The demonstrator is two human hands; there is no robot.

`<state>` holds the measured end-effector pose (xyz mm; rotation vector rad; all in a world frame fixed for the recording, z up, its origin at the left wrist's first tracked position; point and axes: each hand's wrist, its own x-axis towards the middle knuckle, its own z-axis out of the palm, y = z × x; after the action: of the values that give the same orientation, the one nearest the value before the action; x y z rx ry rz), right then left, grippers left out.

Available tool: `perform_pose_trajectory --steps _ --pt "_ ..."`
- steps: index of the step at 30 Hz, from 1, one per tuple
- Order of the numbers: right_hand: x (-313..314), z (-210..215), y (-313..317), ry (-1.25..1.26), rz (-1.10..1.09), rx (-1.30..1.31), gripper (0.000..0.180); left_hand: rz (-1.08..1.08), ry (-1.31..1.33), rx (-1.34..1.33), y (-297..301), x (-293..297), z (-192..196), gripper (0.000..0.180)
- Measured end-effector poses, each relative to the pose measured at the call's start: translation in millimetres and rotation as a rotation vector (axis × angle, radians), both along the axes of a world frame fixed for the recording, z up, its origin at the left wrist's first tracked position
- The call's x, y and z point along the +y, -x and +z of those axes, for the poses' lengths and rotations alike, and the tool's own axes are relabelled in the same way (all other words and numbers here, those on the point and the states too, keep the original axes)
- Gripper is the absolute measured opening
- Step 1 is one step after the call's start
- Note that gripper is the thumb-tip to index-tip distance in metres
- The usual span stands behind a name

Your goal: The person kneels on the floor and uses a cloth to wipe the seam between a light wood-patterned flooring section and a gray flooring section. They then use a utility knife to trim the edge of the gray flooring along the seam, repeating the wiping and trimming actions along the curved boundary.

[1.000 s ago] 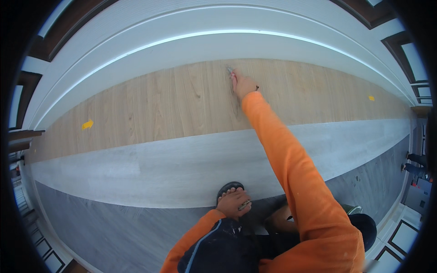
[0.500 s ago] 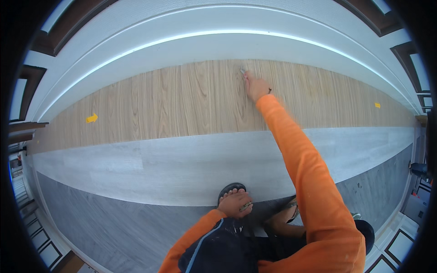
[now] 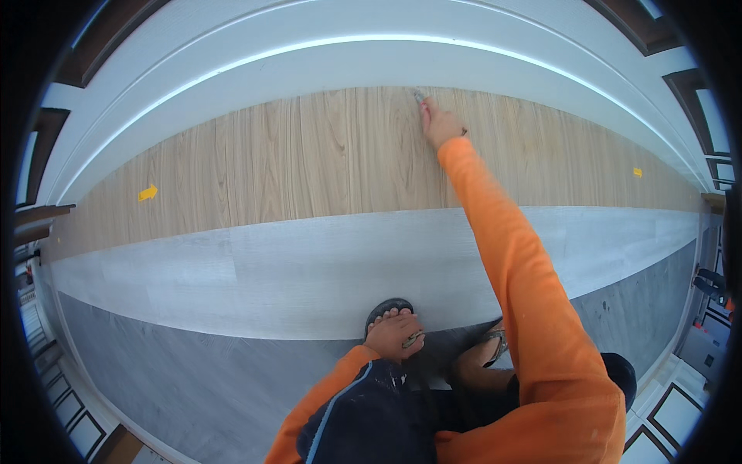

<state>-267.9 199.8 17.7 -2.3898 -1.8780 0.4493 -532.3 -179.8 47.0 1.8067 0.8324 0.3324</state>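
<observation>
My right hand (image 3: 442, 125) reaches far forward over a light wood-grain floor strip (image 3: 309, 155). Its fingers are closed on a small slim tool (image 3: 420, 97) with a pale, metal-looking tip; its exact kind is too small to tell. The tip is at the strip's far edge, close to the base of the white wall (image 3: 371, 66). Low in the picture, my left hand (image 3: 391, 339) is bent over beside my knee, above my sandalled foot. A small brownish-yellow thing (image 3: 413, 339) shows at its fingers, which look closed; I cannot make out what it is.
Orange arrow stickers mark the wood strip at left (image 3: 148, 192) and right (image 3: 638, 172). A pale grey plank band (image 3: 309, 271) and a darker grey floor (image 3: 193, 379) lie nearer to me. Brown-framed panels (image 3: 696, 108) line the walls. At far right stands a grey box (image 3: 699, 348).
My right hand and the slim tool have moved forward and slightly right, closer to the wall's base. The whole view has shifted a little. My left hand stays by my knee.
</observation>
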Motion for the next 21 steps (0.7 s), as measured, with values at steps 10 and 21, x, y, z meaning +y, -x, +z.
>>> perform_pose_trajectory --steps 10,21 --pt "-2.0 -20.8 -3.9 -0.111 -0.078 -0.044 0.034 -0.018 -0.041 -0.025 0.5 1.7 -9.9 0.025" --pt "-13.9 -15.5 -6.4 -0.068 -0.04 -0.046 0.037 0.059 -0.157 -0.184 1.0 9.5 5.0 0.017"
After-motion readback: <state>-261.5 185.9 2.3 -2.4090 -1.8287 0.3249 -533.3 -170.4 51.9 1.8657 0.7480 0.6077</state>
